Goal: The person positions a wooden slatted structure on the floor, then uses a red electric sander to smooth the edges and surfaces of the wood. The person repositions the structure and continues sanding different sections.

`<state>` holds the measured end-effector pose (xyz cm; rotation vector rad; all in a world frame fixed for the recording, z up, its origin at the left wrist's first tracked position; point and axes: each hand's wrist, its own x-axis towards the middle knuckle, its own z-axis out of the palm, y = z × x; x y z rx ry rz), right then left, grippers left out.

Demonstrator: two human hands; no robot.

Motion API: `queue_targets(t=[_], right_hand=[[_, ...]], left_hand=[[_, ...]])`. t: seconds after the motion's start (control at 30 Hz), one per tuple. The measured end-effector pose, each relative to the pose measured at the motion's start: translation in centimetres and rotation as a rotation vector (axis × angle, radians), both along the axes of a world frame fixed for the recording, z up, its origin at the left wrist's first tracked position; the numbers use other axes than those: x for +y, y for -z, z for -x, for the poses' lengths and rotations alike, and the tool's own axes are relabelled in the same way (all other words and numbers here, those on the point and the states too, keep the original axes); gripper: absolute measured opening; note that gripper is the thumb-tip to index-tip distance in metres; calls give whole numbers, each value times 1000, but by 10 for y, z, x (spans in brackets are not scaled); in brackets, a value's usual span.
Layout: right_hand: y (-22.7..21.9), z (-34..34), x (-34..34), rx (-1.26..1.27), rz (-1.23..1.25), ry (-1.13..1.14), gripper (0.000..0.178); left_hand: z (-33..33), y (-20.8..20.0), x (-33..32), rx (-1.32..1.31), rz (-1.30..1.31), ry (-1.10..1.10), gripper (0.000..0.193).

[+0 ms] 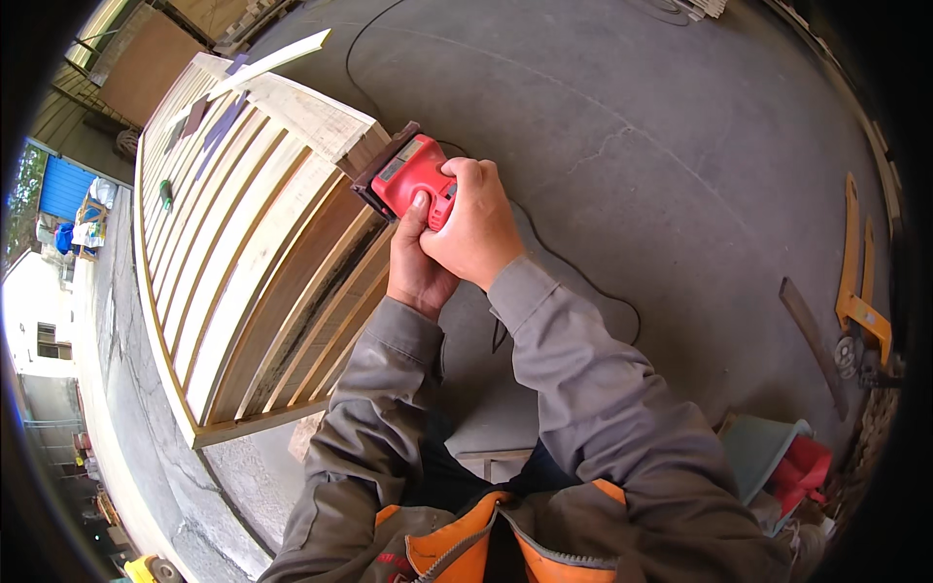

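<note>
Both my hands hold a red electric sander [413, 175], its dark base against the near right corner of a pale slatted wooden frame [362, 148]. My right hand [483, 216] wraps over the back of the sander's body. From the lower left, my left hand [420, 267] grips it too, its thumb pressed on the red housing. The sander's underside is hidden. On top of the slats lie a purple strip [222, 134], a brown piece [194, 117] and a small green object [166, 194]. A loose thin wooden strip [282, 60] rests across the far end.
A black cable [593, 284] curves over the grey floor to my right. Farther right stand a yellow pallet jack [865, 311] and a dark plank [814, 345]. At the lower right is a teal bin [760, 449] beside something red [803, 470].
</note>
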<state>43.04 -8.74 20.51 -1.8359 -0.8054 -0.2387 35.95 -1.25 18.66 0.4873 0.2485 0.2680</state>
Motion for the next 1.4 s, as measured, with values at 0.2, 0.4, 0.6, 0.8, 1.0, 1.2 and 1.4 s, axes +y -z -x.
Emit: queue_targets(t=[0.2, 0.4, 0.6, 0.8, 1.0, 1.2, 1.4], right_hand=[[44, 1, -10, 165, 219, -32, 56], [18, 5, 1, -13, -29, -32, 54], [16, 7, 3, -7, -76, 21, 60], [76, 6, -4, 160, 52, -28, 64], [104, 6, -7, 316, 41, -56, 74], [84, -2, -6, 518, -74, 2, 90], [3, 1, -2, 311, -52, 14, 86]], left_hand=[[-2, 52, -9, 87, 204, 50, 52], [3, 13, 3, -28, 46, 17, 56], [1, 12, 8, -38, -14, 8, 54], [2, 80, 10, 117, 125, 22, 53], [4, 111, 11, 119, 95, -13, 55], [-6, 78, 7, 78, 66, 19, 57], [-6, 4, 8, -82, 49, -10, 57]])
